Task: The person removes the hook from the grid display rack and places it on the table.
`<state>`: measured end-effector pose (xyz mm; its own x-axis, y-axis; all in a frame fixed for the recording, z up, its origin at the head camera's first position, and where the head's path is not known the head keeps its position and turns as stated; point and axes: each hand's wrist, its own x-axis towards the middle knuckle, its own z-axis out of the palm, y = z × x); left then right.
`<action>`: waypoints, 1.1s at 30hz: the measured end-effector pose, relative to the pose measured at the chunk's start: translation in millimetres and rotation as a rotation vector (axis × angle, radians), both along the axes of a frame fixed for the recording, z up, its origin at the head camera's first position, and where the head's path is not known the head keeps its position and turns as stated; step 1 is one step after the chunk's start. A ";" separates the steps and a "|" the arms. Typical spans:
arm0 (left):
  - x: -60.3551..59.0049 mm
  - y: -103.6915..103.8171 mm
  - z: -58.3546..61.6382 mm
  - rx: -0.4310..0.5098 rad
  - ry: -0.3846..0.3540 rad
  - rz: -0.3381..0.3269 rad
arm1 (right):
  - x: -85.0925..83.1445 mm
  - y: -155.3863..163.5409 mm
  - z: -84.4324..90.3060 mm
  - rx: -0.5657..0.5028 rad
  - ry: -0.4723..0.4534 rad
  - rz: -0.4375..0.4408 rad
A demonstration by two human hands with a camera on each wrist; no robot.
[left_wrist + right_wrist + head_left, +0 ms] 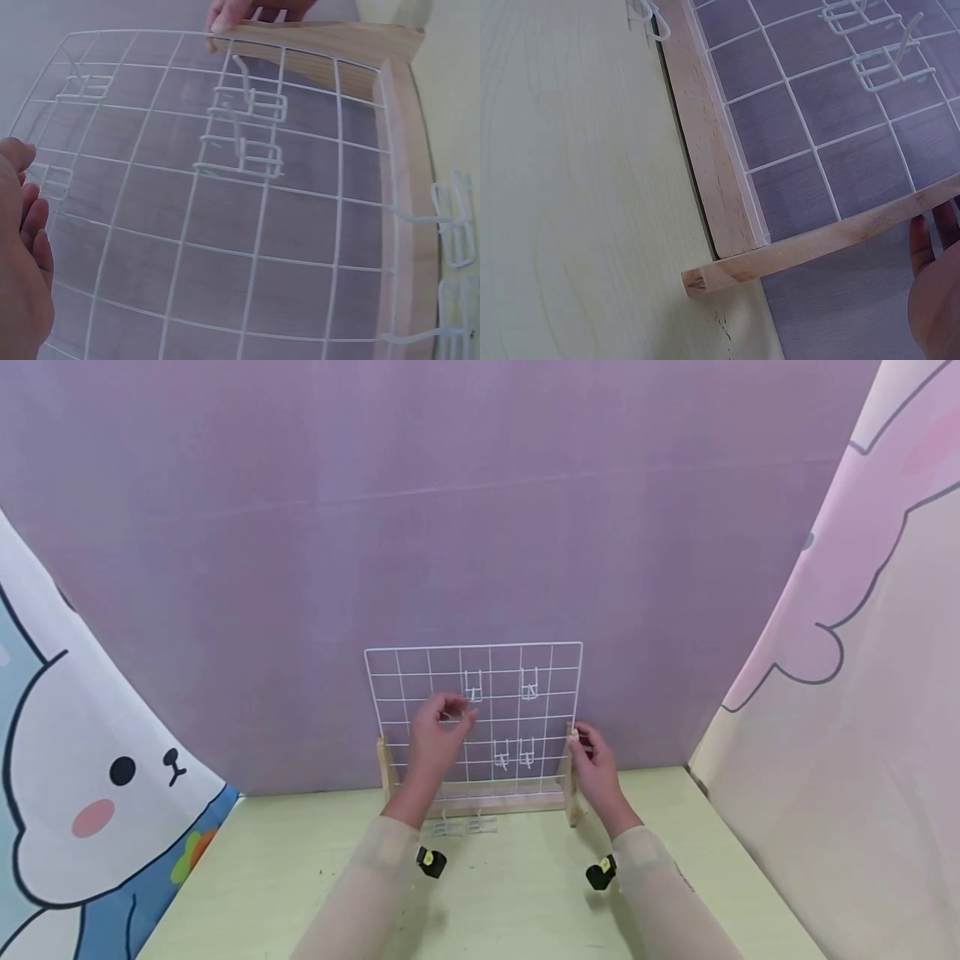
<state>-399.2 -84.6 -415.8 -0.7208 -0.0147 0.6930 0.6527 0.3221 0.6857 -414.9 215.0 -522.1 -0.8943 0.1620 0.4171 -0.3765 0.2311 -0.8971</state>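
A white wire grid panel [491, 710] stands upright in a wooden stand [572, 785]. Several white wire hooks hang on it: an upper left hook [473, 693], an upper right hook [529, 687] and a lower pair side by side [244, 154]. My left hand [437, 731] is in front of the grid, just below and left of the upper left hook, fingers bent with a gap between thumb and forefinger. At the stand's right post, my right hand [594, 764] holds the top end between thumb and fingers; in the right wrist view the fingers [921, 244] lie against its outer side.
Two more wire hooks [477, 824] lie on the pale wood-grain table [510, 893] before the stand's base bar. Behind hangs a purple cloth [480, 527]. Printed cartoon cloths [67, 760] flank the table. Each wrist wears a small black camera [601, 873].
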 end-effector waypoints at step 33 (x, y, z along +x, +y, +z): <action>-6.8 2.5 20.6 -0.037 0.085 -0.038 | 4.7 -2.0 5.4 -0.020 -0.014 0.001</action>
